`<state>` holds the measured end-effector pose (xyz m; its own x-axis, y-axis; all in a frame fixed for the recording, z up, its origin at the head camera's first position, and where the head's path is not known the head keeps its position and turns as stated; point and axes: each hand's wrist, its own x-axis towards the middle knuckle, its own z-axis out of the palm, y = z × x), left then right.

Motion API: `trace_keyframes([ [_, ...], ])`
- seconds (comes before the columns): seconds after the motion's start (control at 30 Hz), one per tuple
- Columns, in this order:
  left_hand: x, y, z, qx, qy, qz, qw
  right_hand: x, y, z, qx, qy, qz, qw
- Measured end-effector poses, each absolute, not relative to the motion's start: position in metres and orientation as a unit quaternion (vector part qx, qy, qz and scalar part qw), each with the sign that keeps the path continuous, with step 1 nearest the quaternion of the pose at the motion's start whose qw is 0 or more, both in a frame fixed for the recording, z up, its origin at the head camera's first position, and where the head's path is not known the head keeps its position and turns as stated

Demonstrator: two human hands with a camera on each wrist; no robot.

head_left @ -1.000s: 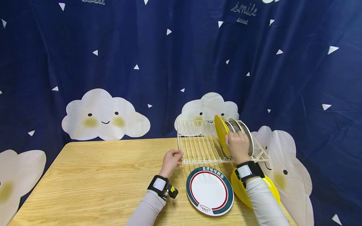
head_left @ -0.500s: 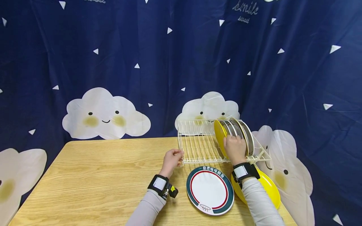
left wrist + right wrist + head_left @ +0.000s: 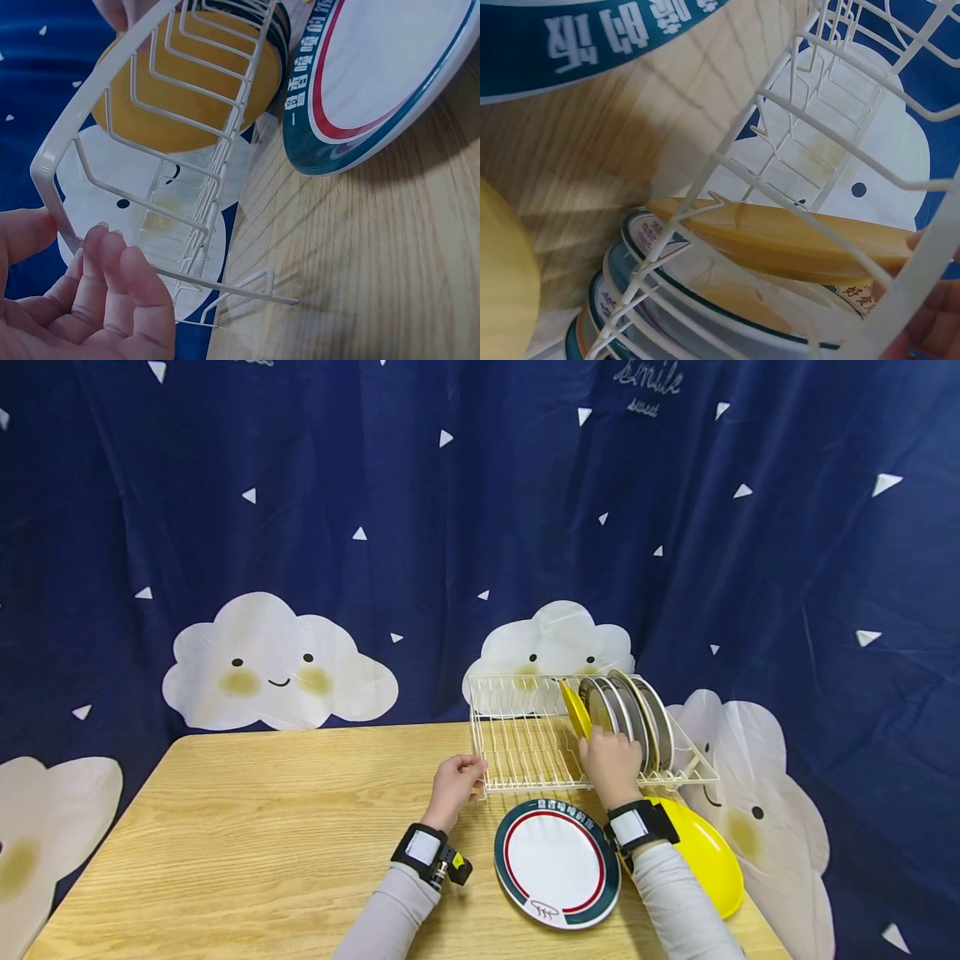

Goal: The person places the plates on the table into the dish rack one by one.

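My right hand (image 3: 612, 766) is at the front of the white wire dish rack (image 3: 536, 787) and pinches the edge of a yellow plate (image 3: 576, 710). That plate leans on edge among the wires, left of several standing plates (image 3: 637, 727). In the right wrist view, fingers (image 3: 922, 319) meet the yellow plate's (image 3: 795, 240) edge behind a rack bar. With thumb and fingertips, my left hand (image 3: 453, 787) pinches the rack's front left corner, seen closely in the left wrist view, where the thumb (image 3: 30, 232) lies against the frame.
In front of the rack, a white plate (image 3: 555, 868) with a green rim and red ring lies flat on the wooden table (image 3: 262, 843). To its right lies another yellow plate (image 3: 708, 864), partly under my right forearm. A blue curtain (image 3: 420, 527) hangs behind.
My right hand has moved left along the rack with the yellow plate, which now appears narrower and tilted away from the standing plates. My left hand has stayed at the rack's corner.
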<state>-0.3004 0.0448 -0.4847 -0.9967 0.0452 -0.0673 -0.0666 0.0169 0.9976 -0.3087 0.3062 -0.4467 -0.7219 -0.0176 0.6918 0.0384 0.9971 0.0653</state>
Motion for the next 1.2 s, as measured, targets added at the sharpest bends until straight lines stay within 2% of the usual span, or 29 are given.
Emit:
trace_keyframes([
  [0.27, -0.3, 0.045, -0.485, -0.01, 0.709, 0.704, 0.042, -0.29, 0.311, -0.451, 0.001, -0.932, 0.004, 0.362],
  [0.57, -0.299, 0.045, -0.485, -0.011, 0.707, 0.706, 0.039, -0.273, 0.329, -0.454, 0.019, -0.903, 0.074, 0.424],
  [0.87, -0.298, 0.046, -0.486, -0.008, 0.708, 0.705, 0.036, -0.253, 0.365, -0.463, -0.087, -0.904, 0.145, 0.393],
  [1.2, -0.298, 0.047, -0.485, -0.014, 0.709, 0.704, 0.036, -0.247, 0.416, -0.47, -0.196, -0.883, 0.22, 0.365],
])
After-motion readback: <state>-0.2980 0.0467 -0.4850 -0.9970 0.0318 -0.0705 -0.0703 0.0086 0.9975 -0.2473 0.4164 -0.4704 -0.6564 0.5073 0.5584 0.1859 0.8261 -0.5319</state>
